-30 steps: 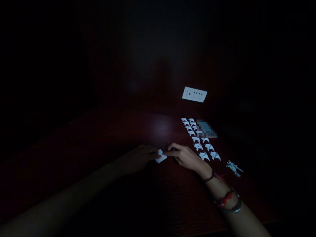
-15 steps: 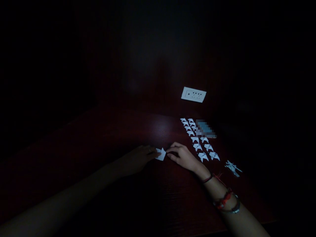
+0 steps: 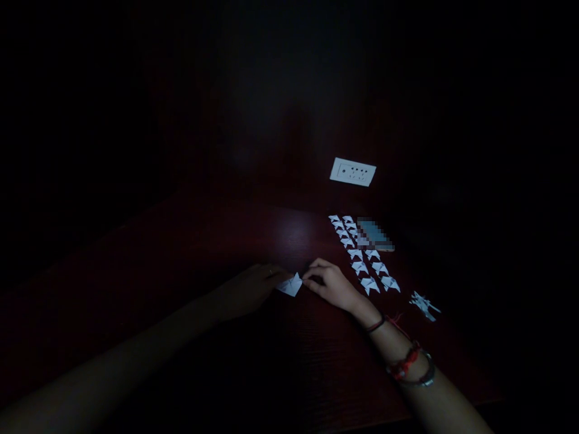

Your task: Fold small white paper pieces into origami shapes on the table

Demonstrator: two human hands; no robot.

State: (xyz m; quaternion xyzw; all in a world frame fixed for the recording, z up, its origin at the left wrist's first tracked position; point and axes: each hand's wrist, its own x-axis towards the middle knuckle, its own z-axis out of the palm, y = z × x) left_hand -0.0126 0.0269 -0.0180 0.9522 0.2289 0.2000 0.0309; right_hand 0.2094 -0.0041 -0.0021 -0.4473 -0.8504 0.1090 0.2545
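Observation:
A small folded white paper lies on the dark red table between my two hands, with one pointed corner sticking up. My left hand, in deep shadow, grips its left side; a ring shows on one finger. With thumb and forefinger pinched together, my right hand holds the paper's right tip. Red and dark bracelets circle the right wrist and forearm. Right of that hand, several folded paper figures stand in two slanting rows.
A blurred-out flat device, perhaps a phone, lies beside the paper rows. Thin white paper strips are heaped at the right. A white wall socket sits on the dark wall behind the table. The surroundings are very dark.
The paper has turned and its outline has changed from a blocky shape to a wider, pointed one. My right fingertips have closed in on its right tip. The view has shifted slightly.

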